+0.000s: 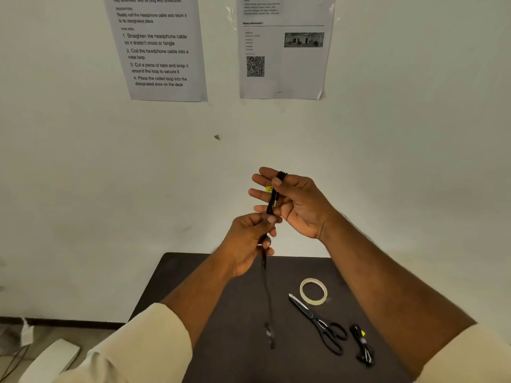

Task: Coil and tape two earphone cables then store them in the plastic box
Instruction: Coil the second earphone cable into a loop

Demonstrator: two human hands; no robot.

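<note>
A black earphone cable (266,288) is held up in front of the wall. My right hand (296,203) has loops of it wound over its fingers, with a small yellow tag showing. My left hand (249,239) pinches the cable just below, and the loose end hangs down blurred over the dark table (221,341). A second black earphone cable (362,344) with a yellow tag lies bundled on the table at the right. A roll of clear tape (313,291) lies flat on the table. No plastic box is in view.
Black scissors (320,324) lie on the table between the tape roll and the second cable, blades pointing up-left. Two printed sheets (163,51) hang on the white wall. On the floor at lower left lie a white board (52,360) and some wires.
</note>
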